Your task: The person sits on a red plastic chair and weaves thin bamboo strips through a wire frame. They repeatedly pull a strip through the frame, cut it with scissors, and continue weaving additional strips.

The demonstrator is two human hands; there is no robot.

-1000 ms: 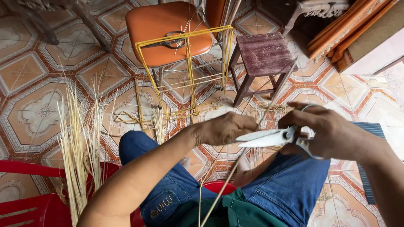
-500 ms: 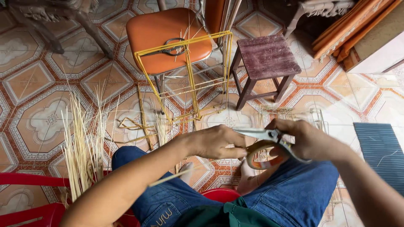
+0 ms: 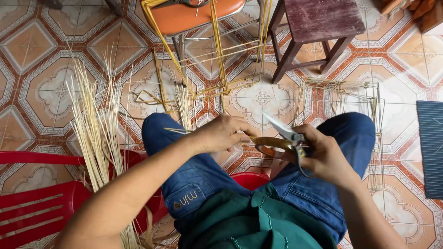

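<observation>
Over my lap, my left hand [image 3: 224,133] pinches a thin bamboo strip [image 3: 179,131] that sticks out to the left across my knee. My right hand [image 3: 323,154] grips a pair of metal scissors [image 3: 282,133], blades pointing up and left toward the left hand's fingertips. The two hands almost touch above my blue jeans [image 3: 194,180]. Where the strip meets the blades is hidden by my fingers.
A bundle of pale bamboo strips [image 3: 94,129] leans on a red plastic chair [image 3: 37,203] at the left. Ahead stand an orange-seated chair [image 3: 194,16] with a yellow strip frame [image 3: 217,60], a dark wooden stool [image 3: 318,27], and a thin wire-like frame [image 3: 344,99]. A dark mat [image 3: 429,147] lies at the right.
The view has tilted down toward my lap. My hands drew closer to my body and the scissors turned, blades now pointing up-left instead of lying level.
</observation>
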